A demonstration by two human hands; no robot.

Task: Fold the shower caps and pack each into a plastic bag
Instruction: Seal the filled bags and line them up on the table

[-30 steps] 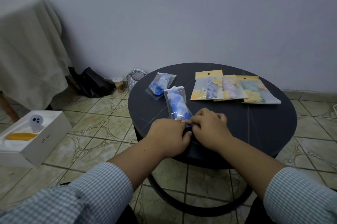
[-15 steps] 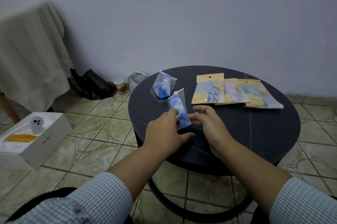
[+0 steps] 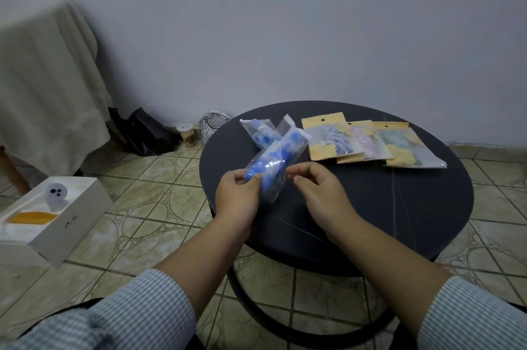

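We hold a clear plastic bag (image 3: 275,162) with a blue-and-white shower cap folded inside it, raised off the round black bench (image 3: 370,207) and tilted so its open top points up and away from us. Our left hand (image 3: 236,195) grips the lower end of the bag, thumb and fingers (image 3: 255,178) curled round it near the blue bundle. Our right hand (image 3: 319,190) sits just beside the bag on the other side, its fingers loosely curled with the tips drawn together close to the bag's edge; we cannot tell whether they touch the plastic. Behind the held bag, towards the far left part of the bench, a second packed bag (image 3: 261,133) with a blue cap lies flat, partly hidden by the one we lift. To the right of that, along the far side of the bench, three yellow-headed packets (image 3: 368,143) lie overlapping in a row. Left of the bench, on the tiled floor (image 3: 159,192), stands an open white box (image 3: 71,224) holding a pale rounded object and something orange. Further back from the bench, by the wall, we see a dark bag (image 3: 145,133), a small cup (image 3: 188,134) and a shiny silvery bag (image 3: 212,124), with a cloth-draped piece of furniture (image 3: 48,87) beyond them.
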